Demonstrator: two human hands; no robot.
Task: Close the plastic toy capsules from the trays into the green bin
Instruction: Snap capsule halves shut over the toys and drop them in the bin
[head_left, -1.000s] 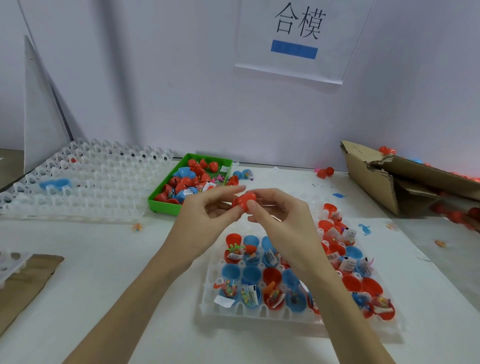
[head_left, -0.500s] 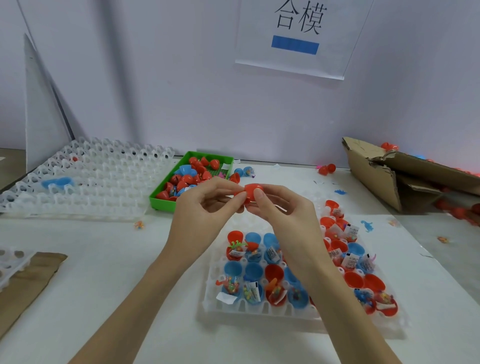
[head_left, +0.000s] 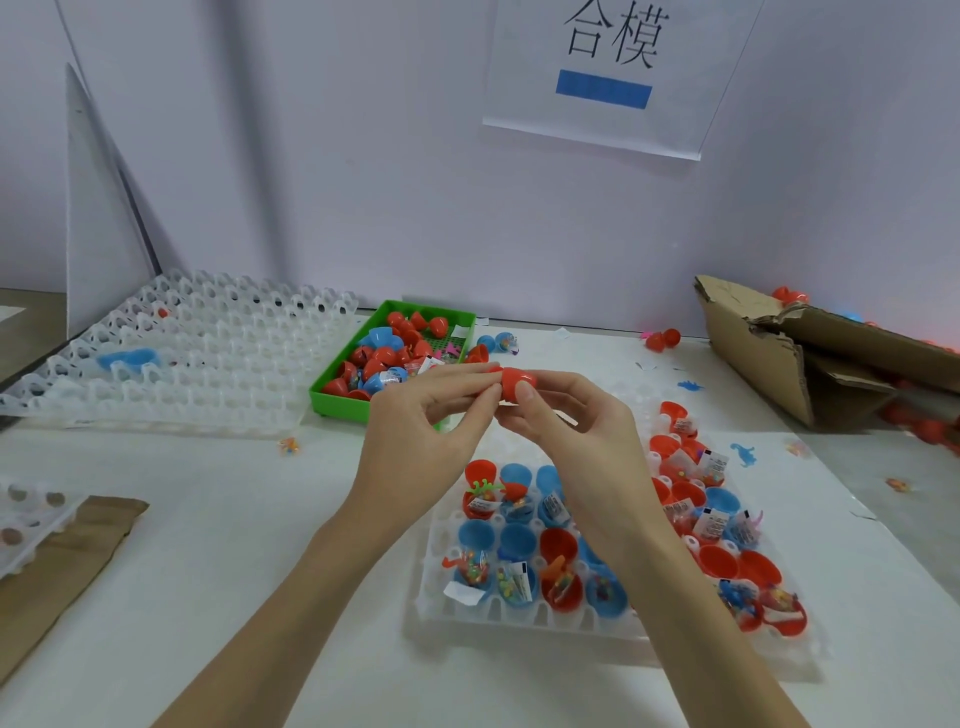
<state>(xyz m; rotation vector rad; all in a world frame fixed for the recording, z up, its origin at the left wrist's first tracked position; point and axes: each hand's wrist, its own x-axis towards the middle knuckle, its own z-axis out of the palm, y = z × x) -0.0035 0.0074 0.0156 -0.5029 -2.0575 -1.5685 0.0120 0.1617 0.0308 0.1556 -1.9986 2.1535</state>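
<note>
Head view, capsule (head_left: 517, 383): red, pinched between left hand (head_left: 428, 415) and right hand (head_left: 566, 423), held above the desk (head_left: 218, 519) just in front of the green bin (head_left: 337, 402).
Handling: likely light, stiff, slick shell; grip opposite ends, press together.
Tray (head_left: 524, 621): open halves holding toys.
Room: pale wall, torn carton (head_left: 769, 364) right.

White table (head_left: 218, 519) with trays (head_left: 524, 618), bin (head_left: 332, 402)
</note>
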